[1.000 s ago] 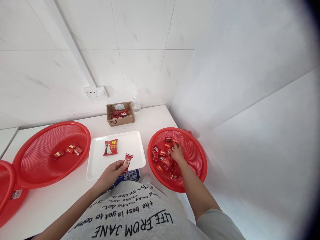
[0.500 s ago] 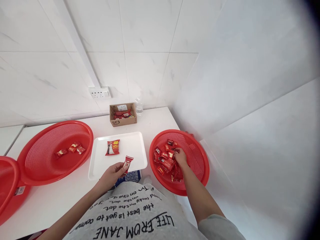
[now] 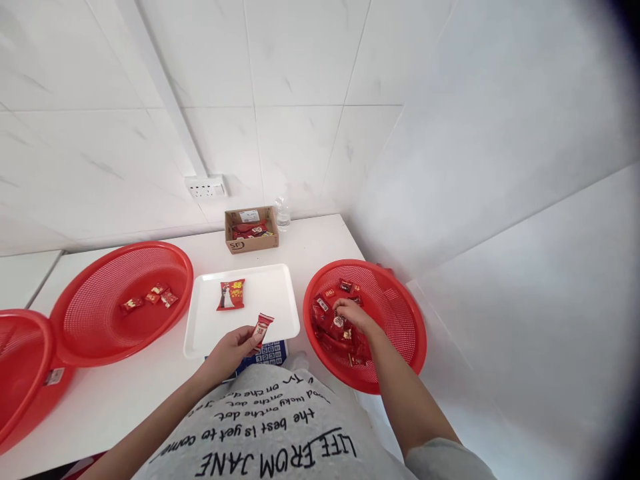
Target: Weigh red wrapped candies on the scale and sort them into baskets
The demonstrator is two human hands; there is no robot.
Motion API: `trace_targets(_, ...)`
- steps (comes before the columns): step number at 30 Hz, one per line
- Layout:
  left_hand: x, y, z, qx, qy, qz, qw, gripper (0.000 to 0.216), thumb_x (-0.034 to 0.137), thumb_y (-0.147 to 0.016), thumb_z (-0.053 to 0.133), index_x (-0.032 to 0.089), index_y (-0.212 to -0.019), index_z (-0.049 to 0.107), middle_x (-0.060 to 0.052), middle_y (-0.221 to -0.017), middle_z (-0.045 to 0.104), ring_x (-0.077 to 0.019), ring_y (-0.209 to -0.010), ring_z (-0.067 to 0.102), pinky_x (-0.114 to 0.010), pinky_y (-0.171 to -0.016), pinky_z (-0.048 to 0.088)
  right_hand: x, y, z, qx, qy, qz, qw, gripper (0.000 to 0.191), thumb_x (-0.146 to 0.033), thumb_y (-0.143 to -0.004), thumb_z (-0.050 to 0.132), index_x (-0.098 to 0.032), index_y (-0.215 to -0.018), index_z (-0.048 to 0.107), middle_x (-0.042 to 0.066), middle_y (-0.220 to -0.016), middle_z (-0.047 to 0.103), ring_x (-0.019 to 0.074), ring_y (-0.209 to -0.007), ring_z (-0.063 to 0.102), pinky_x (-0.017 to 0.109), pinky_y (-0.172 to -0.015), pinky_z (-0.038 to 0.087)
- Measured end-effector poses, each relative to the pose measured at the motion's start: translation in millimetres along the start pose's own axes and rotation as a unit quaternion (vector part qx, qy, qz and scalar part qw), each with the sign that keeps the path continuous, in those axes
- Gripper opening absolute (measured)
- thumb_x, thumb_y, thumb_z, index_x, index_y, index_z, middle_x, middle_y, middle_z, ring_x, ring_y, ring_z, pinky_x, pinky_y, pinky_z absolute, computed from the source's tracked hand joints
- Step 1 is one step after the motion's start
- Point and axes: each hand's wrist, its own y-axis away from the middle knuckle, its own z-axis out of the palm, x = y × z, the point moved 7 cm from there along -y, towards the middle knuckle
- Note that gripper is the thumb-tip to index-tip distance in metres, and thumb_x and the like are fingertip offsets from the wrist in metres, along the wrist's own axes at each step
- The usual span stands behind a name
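Observation:
My left hand (image 3: 231,350) pinches a small red candy packet (image 3: 262,328) above the near edge of a white tray (image 3: 270,300). On that tray lies one red snack packet (image 3: 231,295). My right hand (image 3: 351,315) reaches into the red mesh basket (image 3: 400,313) on the right, fingers curled down among several red candy packets (image 3: 330,320); I cannot make out whether it grips one.
A bigger red basket (image 3: 90,320) at the left holds three small candies (image 3: 150,298). Another red basket (image 3: 20,373) overlaps it at the far left. A cardboard box (image 3: 250,230) with red packets and a clear bottle (image 3: 283,215) stand by the wall. A blue-keyed device (image 3: 265,353) peeks out under the tray.
My right hand slid nearer and lower in the right basket and curled its fingers over the candies. The left hand kept holding its packet in place.

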Motion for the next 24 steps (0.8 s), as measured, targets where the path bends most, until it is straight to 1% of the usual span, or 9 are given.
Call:
trace_targets(3,-1.9,0.1,0.5,-0.002,0.004,-0.002,1.000,0.050,0.062,-0.064,0.058,0.017,-0.086,0.062,-0.001,-0.074,0.059,-0.0189,-0.075,0.054,-0.031,-0.074,0.044,-6.8,-7.2,12.1,0.037,0.049,-0.013,0.998,0.023,-0.015,-0.070,0.048,-0.017,-0.090,0.060,0.006,-0.094,0.064,0.0186,-0.089,0.058,0.030,-0.080,0.043)
trace_targets(5,-0.9,1.0,0.8,-0.005,0.003,-0.002,1.000,0.050,0.062,-0.063,0.058,0.017,-0.084,0.061,-0.001,-0.072,0.057,-0.0185,-0.074,0.053,-0.031,-0.073,0.043,-8.2,-10.5,21.7,0.061,0.081,-0.010,0.995,0.032,-0.020,-0.072,0.052,-0.015,-0.103,0.057,0.011,-0.107,0.059,0.0214,-0.100,0.055,0.032,-0.089,0.039)
trace_targets(7,1.1,2.2,0.8,-0.006,0.001,-0.004,1.000,0.051,0.063,-0.062,0.058,0.017,-0.084,0.061,0.000,-0.071,0.056,-0.0182,-0.073,0.053,-0.030,-0.072,0.043,-7.1,-12.3,31.1,0.075,0.106,0.002,0.991,0.039,-0.026,-0.074,0.056,-0.015,-0.111,0.055,0.013,-0.117,0.054,0.0233,-0.105,0.052,0.033,-0.092,0.036)
trace_targets(10,2.6,3.7,0.3,-0.002,-0.001,-0.012,1.000,0.052,0.064,-0.061,0.058,0.017,-0.083,0.061,0.000,-0.072,0.056,-0.0185,-0.074,0.053,-0.030,-0.073,0.044,-2.4,-13.3,39.9,0.093,0.128,0.026,0.987,0.041,-0.033,-0.075,0.055,-0.017,-0.113,0.054,0.013,-0.121,0.050,0.0237,-0.105,0.052,0.033,-0.091,0.037)
trace_targets(14,0.3,3.3,0.7,-0.001,0.003,-0.009,1.000,0.053,0.064,-0.060,0.059,0.017,-0.084,0.061,0.000,-0.072,0.057,-0.0188,-0.074,0.054,-0.031,-0.073,0.044,1.6,-15.5,44.8,0.105,0.119,0.041,0.986,0.039,-0.037,-0.069,0.061,-0.017,-0.103,0.057,0.012,-0.115,0.053,0.0241,-0.099,0.055,0.033,-0.085,0.040)
trace_targets(17,-3.7,2.3,0.1,-0.001,0.003,-0.003,1.000,0.053,0.065,-0.061,0.058,0.018,-0.084,0.061,0.000,-0.071,0.058,-0.0192,-0.074,0.055,-0.032,-0.074,0.044,2.2,-16.2,47.6,0.105,0.085,0.043,0.990,0.032,-0.031,-0.063,0.065,-0.018,-0.091,0.057,0.005,-0.091,0.062,0.0216,-0.083,0.059,0.033,-0.077,0.043)
trace_targets(19,-7.8,1.5,-2.0,-0.002,0.010,-0.004,1.000,0.051,0.064,-0.063,0.058,0.018,-0.085,0.060,-0.001,-0.074,0.059,-0.0191,-0.075,0.056,-0.033,-0.075,0.044,2.1,-13.2,46.6,0.113,0.049,0.043,0.991,0.028,-0.028,-0.060,0.066,-0.020,-0.084,0.054,0.001,-0.076,0.061,0.0200,-0.075,0.059,0.032,-0.073,0.044)
trace_targets(22,-17.0,-0.1,-10.1,0.005,0.034,-0.010,0.999,0.051,0.062,-0.064,0.059,0.018,-0.090,0.058,-0.001,-0.077,0.060,-0.0179,-0.075,0.057,-0.032,-0.075,0.045,2.3,0.3,37.4,0.151,-0.028,0.042,0.987,0.026,-0.030,-0.060,0.066,-0.021,-0.079,0.050,0.000,-0.073,0.059,0.0193,-0.074,0.059,0.031,-0.071,0.044)
trace_targets(24,-25.8,-1.5,-18.8,0.020,0.047,-0.016,0.999,0.054,0.060,-0.064,0.060,0.018,-0.096,0.055,-0.001,-0.078,0.059,-0.0169,-0.074,0.057,-0.031,-0.075,0.045,4.2,15.1,29.6,0.171,-0.093,0.048,0.980,0.028,-0.036,-0.063,0.064,-0.021,-0.081,0.048,0.000,-0.072,0.059,0.0189,-0.071,0.059,0.030,-0.066,0.045)
